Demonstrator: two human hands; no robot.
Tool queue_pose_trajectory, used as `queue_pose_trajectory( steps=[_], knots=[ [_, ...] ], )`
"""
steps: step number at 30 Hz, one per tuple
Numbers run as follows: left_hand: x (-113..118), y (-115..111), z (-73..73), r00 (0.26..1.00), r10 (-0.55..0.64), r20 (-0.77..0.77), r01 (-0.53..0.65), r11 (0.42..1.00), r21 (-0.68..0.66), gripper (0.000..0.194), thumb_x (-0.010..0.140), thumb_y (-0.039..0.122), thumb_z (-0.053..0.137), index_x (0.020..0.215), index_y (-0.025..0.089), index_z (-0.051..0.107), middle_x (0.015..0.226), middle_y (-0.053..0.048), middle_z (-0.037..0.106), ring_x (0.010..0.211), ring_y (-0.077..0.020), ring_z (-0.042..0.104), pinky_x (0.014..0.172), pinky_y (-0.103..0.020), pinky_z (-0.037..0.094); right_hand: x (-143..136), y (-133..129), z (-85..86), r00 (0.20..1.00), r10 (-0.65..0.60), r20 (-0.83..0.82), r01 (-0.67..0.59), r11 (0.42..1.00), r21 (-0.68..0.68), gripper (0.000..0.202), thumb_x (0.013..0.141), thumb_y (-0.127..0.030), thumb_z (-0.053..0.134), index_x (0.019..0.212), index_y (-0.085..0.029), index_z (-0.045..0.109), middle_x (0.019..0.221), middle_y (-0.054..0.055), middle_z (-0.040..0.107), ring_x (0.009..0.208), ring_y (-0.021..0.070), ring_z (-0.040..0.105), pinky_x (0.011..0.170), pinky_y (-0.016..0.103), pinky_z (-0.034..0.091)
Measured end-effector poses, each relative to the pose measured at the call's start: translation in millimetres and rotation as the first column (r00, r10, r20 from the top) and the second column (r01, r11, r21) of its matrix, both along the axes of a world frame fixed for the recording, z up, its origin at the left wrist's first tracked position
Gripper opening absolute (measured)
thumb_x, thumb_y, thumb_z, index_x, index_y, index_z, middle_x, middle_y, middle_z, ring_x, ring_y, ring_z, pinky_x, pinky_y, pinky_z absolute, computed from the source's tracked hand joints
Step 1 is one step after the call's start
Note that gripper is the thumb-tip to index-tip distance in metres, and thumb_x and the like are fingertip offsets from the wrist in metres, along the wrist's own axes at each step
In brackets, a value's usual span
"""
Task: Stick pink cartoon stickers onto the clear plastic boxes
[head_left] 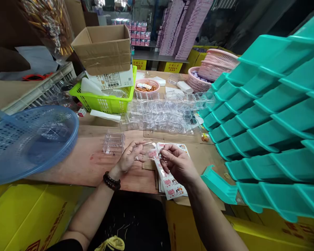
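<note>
My left hand [131,156], with a dark beaded bracelet on its wrist, holds a thin clear plastic piece [148,149], perhaps a box lid. A pink print shows on or through its right end. My right hand [178,163] is closed in a pinch at that end, over the sticker sheet. Whatever lies between its fingertips is too small to make out. Under and beside it lies a white sticker sheet [170,182] with pink and orange-and-white cartoon figures. To the left of my left hand a clear plastic box [113,142] rests on the wooden table.
Rows of clear plastic boxes [157,113] cover the table's far part. A blue basket [36,139] stands left, a green basket [102,104] with cartons behind. Stacked turquoise trays [272,115] fill the right, with a loose turquoise piece [219,184] near the front edge.
</note>
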State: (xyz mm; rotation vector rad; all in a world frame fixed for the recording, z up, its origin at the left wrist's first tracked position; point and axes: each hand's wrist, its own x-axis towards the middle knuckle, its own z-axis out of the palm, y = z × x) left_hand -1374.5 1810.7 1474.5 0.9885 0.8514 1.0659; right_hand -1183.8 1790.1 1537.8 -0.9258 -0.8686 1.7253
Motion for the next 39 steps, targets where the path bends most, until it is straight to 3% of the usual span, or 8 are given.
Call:
queue_pose_trajectory(
  steps=[3,6,11,16,23,28,39],
  knots=[
    [-0.3,2.6,-3.8,0.993,0.083,-0.082,-0.083,0.997,0.002,0.057,0.088,0.066,0.050,0.111,0.017,0.068,0.116,-0.011,0.066,0.090,-0.0203,0.066,0.061,-0.027,0.059,-5.7,1.6,3.3,0.994,0.005,0.106,-0.006,1.000,0.017,0.039,0.067,-0.040,0.086,0.079,-0.020,0.054,0.054,-0.009,0.051,0.034,0.0040,0.040,0.030,0.016,0.024],
    [-1.3,3.5,-7.4,0.992,0.083,-0.092,-0.083,0.997,0.001,0.067,0.087,0.074,0.041,0.110,0.016,0.068,0.112,-0.012,0.069,0.088,-0.0211,0.069,0.059,-0.027,0.058,-13.4,4.7,5.2,0.983,0.009,0.186,-0.008,1.000,-0.008,0.043,0.064,-0.043,0.088,0.078,-0.019,0.054,0.056,-0.008,0.054,0.034,0.0018,0.035,0.031,0.017,0.020],
    [-5.2,2.0,-7.7,0.988,0.093,-0.121,-0.094,0.996,-0.004,0.071,0.085,0.077,0.039,0.110,0.017,0.067,0.119,-0.012,0.068,0.088,-0.0202,0.069,0.060,-0.025,0.058,-20.8,9.5,2.4,0.955,-0.004,0.295,0.006,1.000,-0.005,0.048,0.059,-0.048,0.089,0.076,-0.018,0.055,0.058,-0.006,0.056,0.039,0.0016,0.034,0.036,0.018,0.020],
    [-8.0,0.9,-6.9,0.992,0.085,-0.097,-0.086,0.996,-0.008,0.075,0.083,0.080,0.038,0.110,0.016,0.067,0.109,-0.012,0.071,0.083,-0.0201,0.068,0.060,-0.027,0.056,-24.2,12.0,-1.9,0.929,-0.036,0.369,0.018,0.998,0.052,0.049,0.059,-0.052,0.087,0.076,-0.018,0.057,0.064,-0.002,0.060,0.042,0.0029,0.035,0.039,0.021,0.021],
    [-13.0,0.4,-5.4,0.999,0.033,-0.039,-0.034,0.999,-0.017,0.084,0.080,0.085,0.035,0.113,0.015,0.066,0.101,-0.013,0.072,0.092,-0.0256,0.067,0.071,-0.033,0.056,-27.8,13.7,-0.7,0.926,-0.046,0.376,0.025,0.998,0.062,0.046,0.059,-0.050,0.087,0.074,-0.018,0.058,0.062,-0.003,0.058,0.047,0.0052,0.038,0.042,0.021,0.024],
    [-15.8,-0.3,-5.9,1.000,0.022,-0.014,-0.022,1.000,-0.003,0.077,0.082,0.081,0.041,0.116,0.016,0.065,0.123,-0.016,0.066,0.100,-0.0262,0.066,0.073,-0.033,0.056,-28.9,14.3,0.9,0.918,-0.050,0.394,0.033,0.998,0.049,0.048,0.057,-0.051,0.088,0.074,-0.018,0.058,0.061,-0.004,0.057,0.048,0.0046,0.038,0.042,0.021,0.024],
    [-21.7,-3.0,5.1,0.997,-0.038,-0.071,0.041,0.998,0.041,0.050,0.087,0.059,0.057,0.116,0.019,0.065,0.130,-0.013,0.058,0.113,-0.0278,0.059,0.076,-0.031,0.056,-27.8,14.7,-0.7,0.909,-0.057,0.414,0.032,0.997,0.066,0.045,0.060,-0.050,0.086,0.075,-0.018,0.058,0.063,-0.002,0.059,0.049,0.0057,0.040,0.043,0.022,0.025]
  ],
)
